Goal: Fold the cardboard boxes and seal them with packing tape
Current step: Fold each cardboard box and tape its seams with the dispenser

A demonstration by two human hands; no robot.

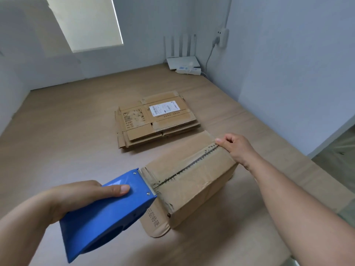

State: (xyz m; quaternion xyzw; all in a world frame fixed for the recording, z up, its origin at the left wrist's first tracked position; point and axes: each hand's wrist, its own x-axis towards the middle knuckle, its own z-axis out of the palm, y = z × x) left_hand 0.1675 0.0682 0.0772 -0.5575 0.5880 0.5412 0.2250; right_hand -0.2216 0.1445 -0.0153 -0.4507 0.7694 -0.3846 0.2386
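Observation:
A folded-up cardboard box (pixel 194 181) stands on the floor in front of me, its top flaps closed along a dark centre seam. My left hand (pixel 80 196) grips a blue tape dispenser (pixel 107 212), whose toothed front edge sits at the near end of that seam. My right hand (pixel 236 148) rests on the far end of the box top, thumb pressing at the seam and fingers curled over the edge. A flap with printed characters sticks out at the box's near bottom.
A stack of flattened cardboard boxes (pixel 157 120) with a white shipping label lies on the wooden floor behind the box. In the far corner stand a white router (pixel 182 62) and a power strip (pixel 189 71), with a cable running up the wall.

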